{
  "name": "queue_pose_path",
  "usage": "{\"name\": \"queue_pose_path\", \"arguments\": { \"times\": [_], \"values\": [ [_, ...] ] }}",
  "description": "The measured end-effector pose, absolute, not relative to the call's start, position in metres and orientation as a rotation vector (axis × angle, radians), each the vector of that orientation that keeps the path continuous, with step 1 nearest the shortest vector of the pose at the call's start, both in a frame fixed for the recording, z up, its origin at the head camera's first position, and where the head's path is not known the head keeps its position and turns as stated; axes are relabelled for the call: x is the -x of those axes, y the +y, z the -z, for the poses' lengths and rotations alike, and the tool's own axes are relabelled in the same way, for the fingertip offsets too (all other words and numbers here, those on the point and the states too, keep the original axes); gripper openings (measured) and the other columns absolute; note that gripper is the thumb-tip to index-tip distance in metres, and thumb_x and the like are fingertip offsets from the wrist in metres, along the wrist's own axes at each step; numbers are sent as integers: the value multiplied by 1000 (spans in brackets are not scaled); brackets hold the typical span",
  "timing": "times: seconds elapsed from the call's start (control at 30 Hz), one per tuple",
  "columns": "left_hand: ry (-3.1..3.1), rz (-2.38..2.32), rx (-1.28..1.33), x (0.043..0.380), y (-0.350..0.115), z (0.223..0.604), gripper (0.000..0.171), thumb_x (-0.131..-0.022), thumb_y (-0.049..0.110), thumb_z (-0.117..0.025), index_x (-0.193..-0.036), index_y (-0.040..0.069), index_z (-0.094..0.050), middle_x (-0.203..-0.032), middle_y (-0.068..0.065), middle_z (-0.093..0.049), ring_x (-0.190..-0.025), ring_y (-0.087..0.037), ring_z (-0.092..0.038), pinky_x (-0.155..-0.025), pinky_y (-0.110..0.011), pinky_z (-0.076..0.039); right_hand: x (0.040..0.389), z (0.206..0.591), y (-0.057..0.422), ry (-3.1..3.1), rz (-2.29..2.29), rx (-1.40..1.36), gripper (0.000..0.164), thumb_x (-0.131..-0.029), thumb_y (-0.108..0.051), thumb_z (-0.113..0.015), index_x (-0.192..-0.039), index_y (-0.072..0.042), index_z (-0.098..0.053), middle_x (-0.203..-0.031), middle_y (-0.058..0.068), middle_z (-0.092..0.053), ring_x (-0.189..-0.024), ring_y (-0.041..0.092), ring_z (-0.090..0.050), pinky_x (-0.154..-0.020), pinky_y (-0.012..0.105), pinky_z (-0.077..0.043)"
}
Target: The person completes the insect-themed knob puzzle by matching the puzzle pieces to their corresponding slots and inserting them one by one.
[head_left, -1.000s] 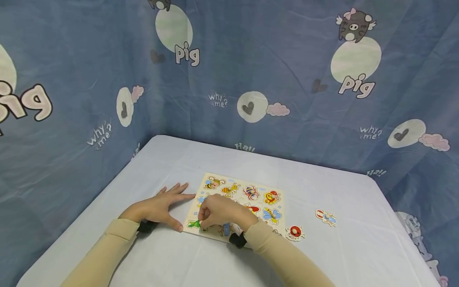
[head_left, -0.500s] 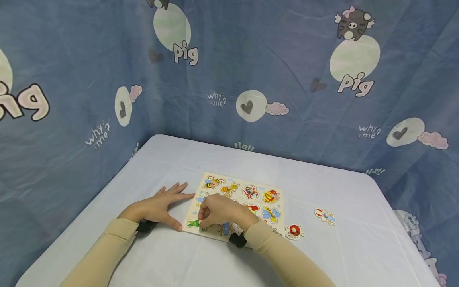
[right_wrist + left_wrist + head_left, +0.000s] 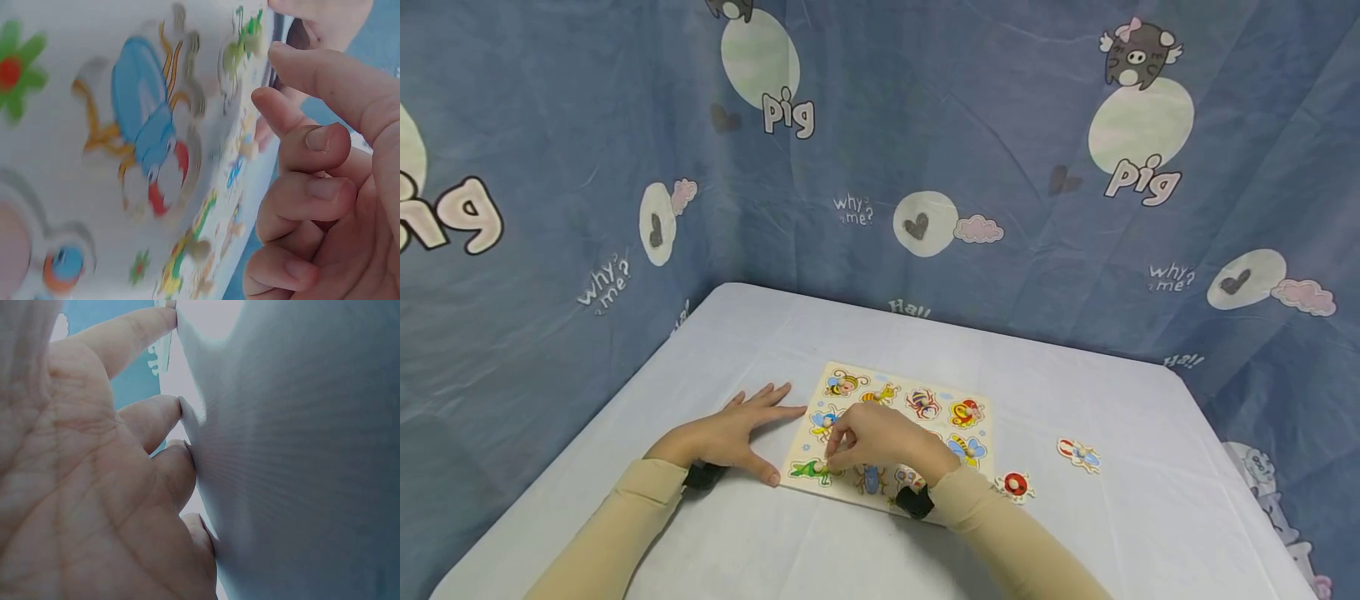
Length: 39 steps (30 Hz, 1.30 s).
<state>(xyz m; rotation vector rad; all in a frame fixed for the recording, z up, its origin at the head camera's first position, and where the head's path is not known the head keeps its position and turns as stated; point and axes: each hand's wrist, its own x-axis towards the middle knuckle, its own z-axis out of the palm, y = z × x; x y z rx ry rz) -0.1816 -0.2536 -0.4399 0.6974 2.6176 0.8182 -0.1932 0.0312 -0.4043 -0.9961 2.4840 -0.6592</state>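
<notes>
A wooden knob puzzle board [image 3: 842, 492] with insect pieces lies on the white table. My right hand [image 3: 880, 437] hovers over its near left part, right beside the green grasshopper piece [image 3: 808, 470], which sits in the board's near left corner. In the right wrist view the thumb and index finger are apart with nothing between them, and the other fingers curl loosely. To the right of the grasshopper is a hollow with a printed blue beetle [image 3: 140, 87]. My left hand [image 3: 733, 433] rests on the table with fingers spread, its index fingertip and thumb right at the board's left edge.
Two loose pieces lie right of the board: a red ladybird [image 3: 1017, 485] close to its edge and a blue beetle with red pincers [image 3: 1079, 455] farther out. A blue patterned curtain [image 3: 1022, 233] stands behind the table.
My right hand has let go of the grasshopper's knob and moved slightly up and to the right, uncovering the piece. The left hand has stayed in place.
</notes>
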Motion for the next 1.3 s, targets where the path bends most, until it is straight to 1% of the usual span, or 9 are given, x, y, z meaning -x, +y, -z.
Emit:
{"name": "queue_pose_path", "arguments": {
  "times": [0.1, 0.27, 0.37, 0.5, 0.6, 0.73, 0.93, 1.03, 1.3],
  "values": [
    [2616, -823, -691, 181, -254, 440, 108, -71, 51, -98, -162, 19, -50, -180, -23, -16, -165, -54, -3, -124, -83, 3, 194, 402, 41, 2480, 701, 979, 7, -97, -26, -82, -91, -23, -80, -59, -10, -51, -52, 3, -43, -53, 20, -35],
    [2623, -820, -688, 182, -253, 440, 109, -70, 51, -99, -162, 20, -50, -180, -22, -16, -166, -53, -4, -125, -82, 3, 198, 399, 62, 2478, 754, 969, 7, -98, -24, -80, -93, -21, -80, -56, -7, -53, -49, 3, -40, -52, 20, -32],
    [2630, -823, -685, 182, -254, 441, 109, -69, 51, -99, -162, 21, -50, -180, -22, -17, -166, -53, -4, -125, -82, 4, 200, 398, 75, 2479, 798, 967, 6, -98, -25, -80, -93, -21, -80, -56, -8, -53, -49, 5, -39, -51, 21, -35],
    [2634, -835, -689, 182, -255, 440, 110, -68, 50, -100, -162, 20, -50, -180, -22, -17, -166, -53, -4, -125, -82, 4, 203, 396, 92, 2491, 839, 953, 5, -98, -25, -81, -96, -20, -81, -55, -8, -49, -47, 8, -45, -59, 22, -41],
    [2632, -837, -694, 182, -255, 439, 110, -68, 50, -100, -162, 20, -50, -180, -22, -16, -166, -53, -3, -125, -82, 4, 205, 395, 103, 2506, 850, 915, 5, -98, -24, -81, -98, -20, -81, -55, -6, -52, -48, 7, -44, -61, 21, -39],
    [2630, -842, -693, 181, -255, 438, 110, -68, 50, -99, -162, 20, -50, -180, -23, -16, -166, -53, -3, -125, -82, 4, 206, 393, 121, 2529, 867, 855, 5, -98, -25, -80, -100, -20, -81, -59, -6, -51, -52, 6, -37, -56, 20, -36],
    [2634, -852, -690, 182, -255, 437, 110, -68, 50, -100, -162, 20, -50, -179, -23, -16, -165, -54, -3, -125, -82, 4, 207, 391, 150, 2555, 905, 804, 8, -99, -27, -79, -104, -20, -80, -60, -8, -47, -55, 8, -41, -56, 22, -38],
    [2636, -852, -693, 182, -255, 437, 110, -68, 50, -100, -162, 20, -50, -179, -23, -17, -165, -54, -4, -125, -82, 4, 206, 392, 167, 2574, 929, 762, 12, -99, -27, -79, -105, -17, -80, -60, -8, -48, -56, 8, -43, -57, 22, -40],
    [2624, -833, -685, 182, -254, 442, 111, -68, 51, -100, -162, 19, -51, -179, -23, -17, -166, -54, -4, -126, -81, 4, 201, 397, 217, 2651, 986, 657, 19, -98, -23, -78, -110, -8, -80, -66, -6, -45, -61, 7, -39, -57, 22, -33]
  ]
}}
